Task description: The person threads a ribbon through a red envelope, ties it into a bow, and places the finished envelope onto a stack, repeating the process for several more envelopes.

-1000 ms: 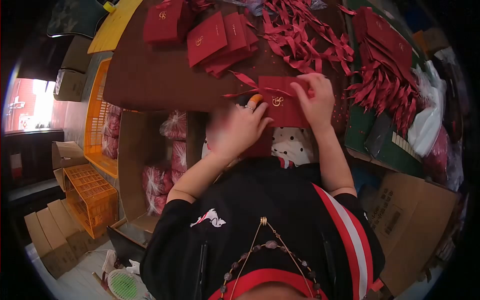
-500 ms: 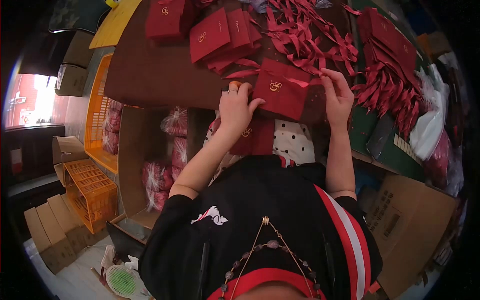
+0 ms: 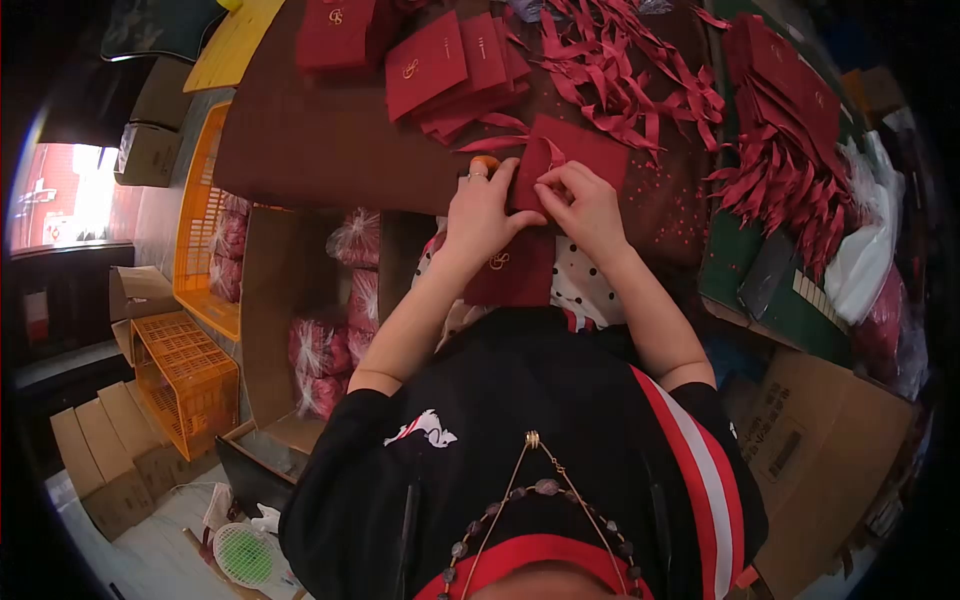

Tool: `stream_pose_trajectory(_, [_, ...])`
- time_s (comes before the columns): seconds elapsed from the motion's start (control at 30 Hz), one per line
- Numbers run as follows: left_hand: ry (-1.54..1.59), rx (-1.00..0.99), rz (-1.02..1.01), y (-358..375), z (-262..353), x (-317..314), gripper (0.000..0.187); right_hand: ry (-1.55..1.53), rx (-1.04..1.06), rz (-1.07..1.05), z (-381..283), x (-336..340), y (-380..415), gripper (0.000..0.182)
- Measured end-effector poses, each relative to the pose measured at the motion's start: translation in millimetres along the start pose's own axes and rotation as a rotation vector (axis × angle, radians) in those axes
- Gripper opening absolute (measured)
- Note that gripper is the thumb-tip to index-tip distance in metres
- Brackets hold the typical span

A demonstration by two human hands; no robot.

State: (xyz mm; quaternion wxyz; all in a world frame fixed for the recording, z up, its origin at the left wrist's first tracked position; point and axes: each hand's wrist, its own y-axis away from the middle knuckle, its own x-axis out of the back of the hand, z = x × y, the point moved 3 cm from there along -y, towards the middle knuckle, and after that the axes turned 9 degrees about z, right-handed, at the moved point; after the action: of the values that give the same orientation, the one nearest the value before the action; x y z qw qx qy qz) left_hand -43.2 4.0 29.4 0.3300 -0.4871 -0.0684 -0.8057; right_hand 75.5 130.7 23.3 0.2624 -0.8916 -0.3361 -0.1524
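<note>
A dark red pouch [image 3: 600, 145] lies on the brown cloth at the table's near edge, its lower part covered by my hands. My left hand [image 3: 485, 205], an orange cover on one finger, grips its left side, with thumb and index finger apart along the edge. My right hand [image 3: 588, 205] is closed over the pouch's middle, fingertips pinched on a red ribbon [image 3: 554, 152] that loops up from them. The right hand hides the gold lettering. Another red pouch [image 3: 515, 275] with a gold mark rests on my lap, below my wrists.
Red pouches [image 3: 428, 68] are stacked beyond my left hand. A tangle of ribbons [image 3: 625, 75] spreads at the back. More ribboned pouches [image 3: 785, 85] are heaped on the right beside a white plastic bag [image 3: 865, 220]. A cardboard box [image 3: 270, 300] with pink bagged bundles stands at lower left.
My right hand has moved left and down from the pouch's right side to its middle, bringing the ribbon end across. The left hand has shifted slightly right, closer onto the pouch's edge.
</note>
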Motion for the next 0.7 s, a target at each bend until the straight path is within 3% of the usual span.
stream_pose_trajectory(0.13, [0.039, -0.028, -0.003, -3.2, -6.0, -5.2, 0.081, 0.044, 0.017, 0.037, 7.0, -5.8, -0.2, 0.011])
stream_pose_trajectory(0.2, [0.146, -0.063, 0.103, 0.7, -5.9, -6.8, 0.078, 0.062, 0.031, 0.061, 6.5, -5.6, 0.1, 0.011])
stream_pose_trajectory(0.4, [0.151, 0.106, 0.025, 3.0, -6.6, -11.2, 0.065, 0.047, 0.009, 0.078, 1.0, -6.2, 3.5, 0.011])
stream_pose_trajectory(0.53, [0.109, 0.031, 0.048, -2.1, -8.9, -5.4, 0.063, 0.061, 0.07, 0.103, 2.4, -11.1, 7.0, 0.011])
stream_pose_trajectory(0.6, [0.168, 0.038, -0.072, -7.1, -12.4, -4.3, 0.052, 0.054, 0.097, 0.135, 1.3, -10.6, 7.1, 0.011])
stream_pose_trajectory(0.7, [0.428, 0.014, 0.0, -9.1, -22.1, -4.7, 0.039, 0.078, 0.053, 0.125, 1.0, -8.6, 7.2, 0.011])
